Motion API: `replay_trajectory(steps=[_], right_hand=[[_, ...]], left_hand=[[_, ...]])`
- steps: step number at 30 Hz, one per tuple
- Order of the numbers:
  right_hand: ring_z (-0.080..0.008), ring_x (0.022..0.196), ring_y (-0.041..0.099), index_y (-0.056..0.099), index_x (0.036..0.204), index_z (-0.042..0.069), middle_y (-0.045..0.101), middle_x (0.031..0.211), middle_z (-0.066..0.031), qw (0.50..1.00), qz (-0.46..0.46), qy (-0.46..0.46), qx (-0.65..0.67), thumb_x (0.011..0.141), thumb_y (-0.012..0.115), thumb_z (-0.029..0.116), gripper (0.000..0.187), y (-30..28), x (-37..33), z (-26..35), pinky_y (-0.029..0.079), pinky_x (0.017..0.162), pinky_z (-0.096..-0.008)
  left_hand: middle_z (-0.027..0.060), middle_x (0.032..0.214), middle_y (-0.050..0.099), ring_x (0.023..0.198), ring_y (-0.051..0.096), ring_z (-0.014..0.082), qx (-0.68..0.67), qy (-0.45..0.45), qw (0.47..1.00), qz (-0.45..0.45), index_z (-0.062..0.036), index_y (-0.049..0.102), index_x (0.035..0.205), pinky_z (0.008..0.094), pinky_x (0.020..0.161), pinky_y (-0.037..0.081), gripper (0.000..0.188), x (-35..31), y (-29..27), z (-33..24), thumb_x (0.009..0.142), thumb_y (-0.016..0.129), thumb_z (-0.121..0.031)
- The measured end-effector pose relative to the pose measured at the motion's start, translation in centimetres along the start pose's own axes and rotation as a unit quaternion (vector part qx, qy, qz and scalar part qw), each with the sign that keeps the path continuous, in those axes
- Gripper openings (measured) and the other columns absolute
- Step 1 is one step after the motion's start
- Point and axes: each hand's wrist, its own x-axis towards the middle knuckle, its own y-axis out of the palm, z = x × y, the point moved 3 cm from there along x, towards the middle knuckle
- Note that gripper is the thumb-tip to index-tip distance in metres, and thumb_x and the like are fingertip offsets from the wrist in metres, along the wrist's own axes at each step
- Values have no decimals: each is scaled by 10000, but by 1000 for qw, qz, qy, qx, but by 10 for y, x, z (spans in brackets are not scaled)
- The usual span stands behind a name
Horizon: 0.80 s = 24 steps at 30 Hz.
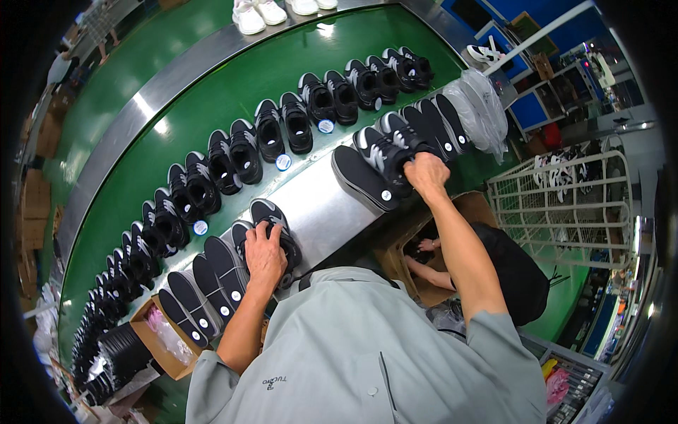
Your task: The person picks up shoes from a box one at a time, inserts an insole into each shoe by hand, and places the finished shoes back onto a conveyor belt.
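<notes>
My left hand (pixel 265 256) is curled over the tops of a pair of black-and-grey sneakers (pixel 266 210) standing at the bench's near edge. To the right, my right hand (pixel 428 173) is closed at the heel end of another black-and-grey sneaker (pixel 385 154); its mate (pixel 400 131) stands just beyond. A flat black insole-shaped piece (pixel 359 177) with a round white sticker lies left of that pair. More such dark pieces (pixel 226 265), some strapped together, lie beside my left hand. Several others (pixel 432 121) lie beyond my right hand.
A long row of black sneakers (pixel 244 150) curves along the green conveyor (pixel 180 124). Near left stands a cardboard box (pixel 166 353) with plastic bags. At lower right a co-worker's arm (pixel 431 272) reaches into a carton (pixel 395 265), beside a white wire rack (pixel 558 205). Clear plastic bags (pixel 480 106) lie far right.
</notes>
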Motion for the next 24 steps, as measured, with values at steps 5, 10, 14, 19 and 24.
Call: replay_trajectory(steps=[5, 10, 14, 19, 24], right_hand=[[-359, 1015, 656, 728, 931, 9, 705, 1026, -177, 997, -66, -38, 16, 831, 710, 317, 324, -23, -22, 5, 549, 841, -459], [-335, 891, 631, 681, 945, 92, 657, 939, -109, 945, -112, -194, 238, 856, 688, 219, 156, -43, -117, 9, 528, 774, -448], [-304, 986, 657, 736, 1010, 108, 681, 996, -108, 918, 208, -188, 279, 871, 676, 279, 228, 32, -190, 13, 538, 856, -428], [-313, 836, 722, 733, 983, -2, 746, 898, -167, 840, 252, -34, 478, 862, 653, 239, 280, 59, -206, 6, 562, 762, -375], [-298, 914, 707, 745, 995, 14, 740, 954, -169, 843, 304, 49, 440, 862, 664, 244, 278, 62, -215, -2, 549, 831, -383]], left_hand=[[187, 1327, 539, 1149, 507, 392, -27, -7, 998, 48, -83, 629, 1265, 474, 961, 455, 537, 2, -12, -4, 736, 723, -74], [189, 1274, 593, 1196, 536, 371, -64, 4, 998, -8, -44, 651, 1213, 459, 999, 453, 426, 5, -44, -31, 800, 740, -94], [144, 957, 700, 848, 681, 276, -358, 43, 931, 60, 15, 702, 1058, 327, 780, 541, 203, 31, -94, -81, 857, 686, -8], [142, 900, 678, 688, 633, 254, -510, 414, 751, -70, -5, 693, 910, 349, 628, 515, 215, 55, -234, -165, 708, 665, 60], [80, 1021, 674, 799, 638, 241, -410, 522, 740, 104, -138, 680, 840, 377, 663, 539, 90, 42, -309, -206, 808, 750, -185]])
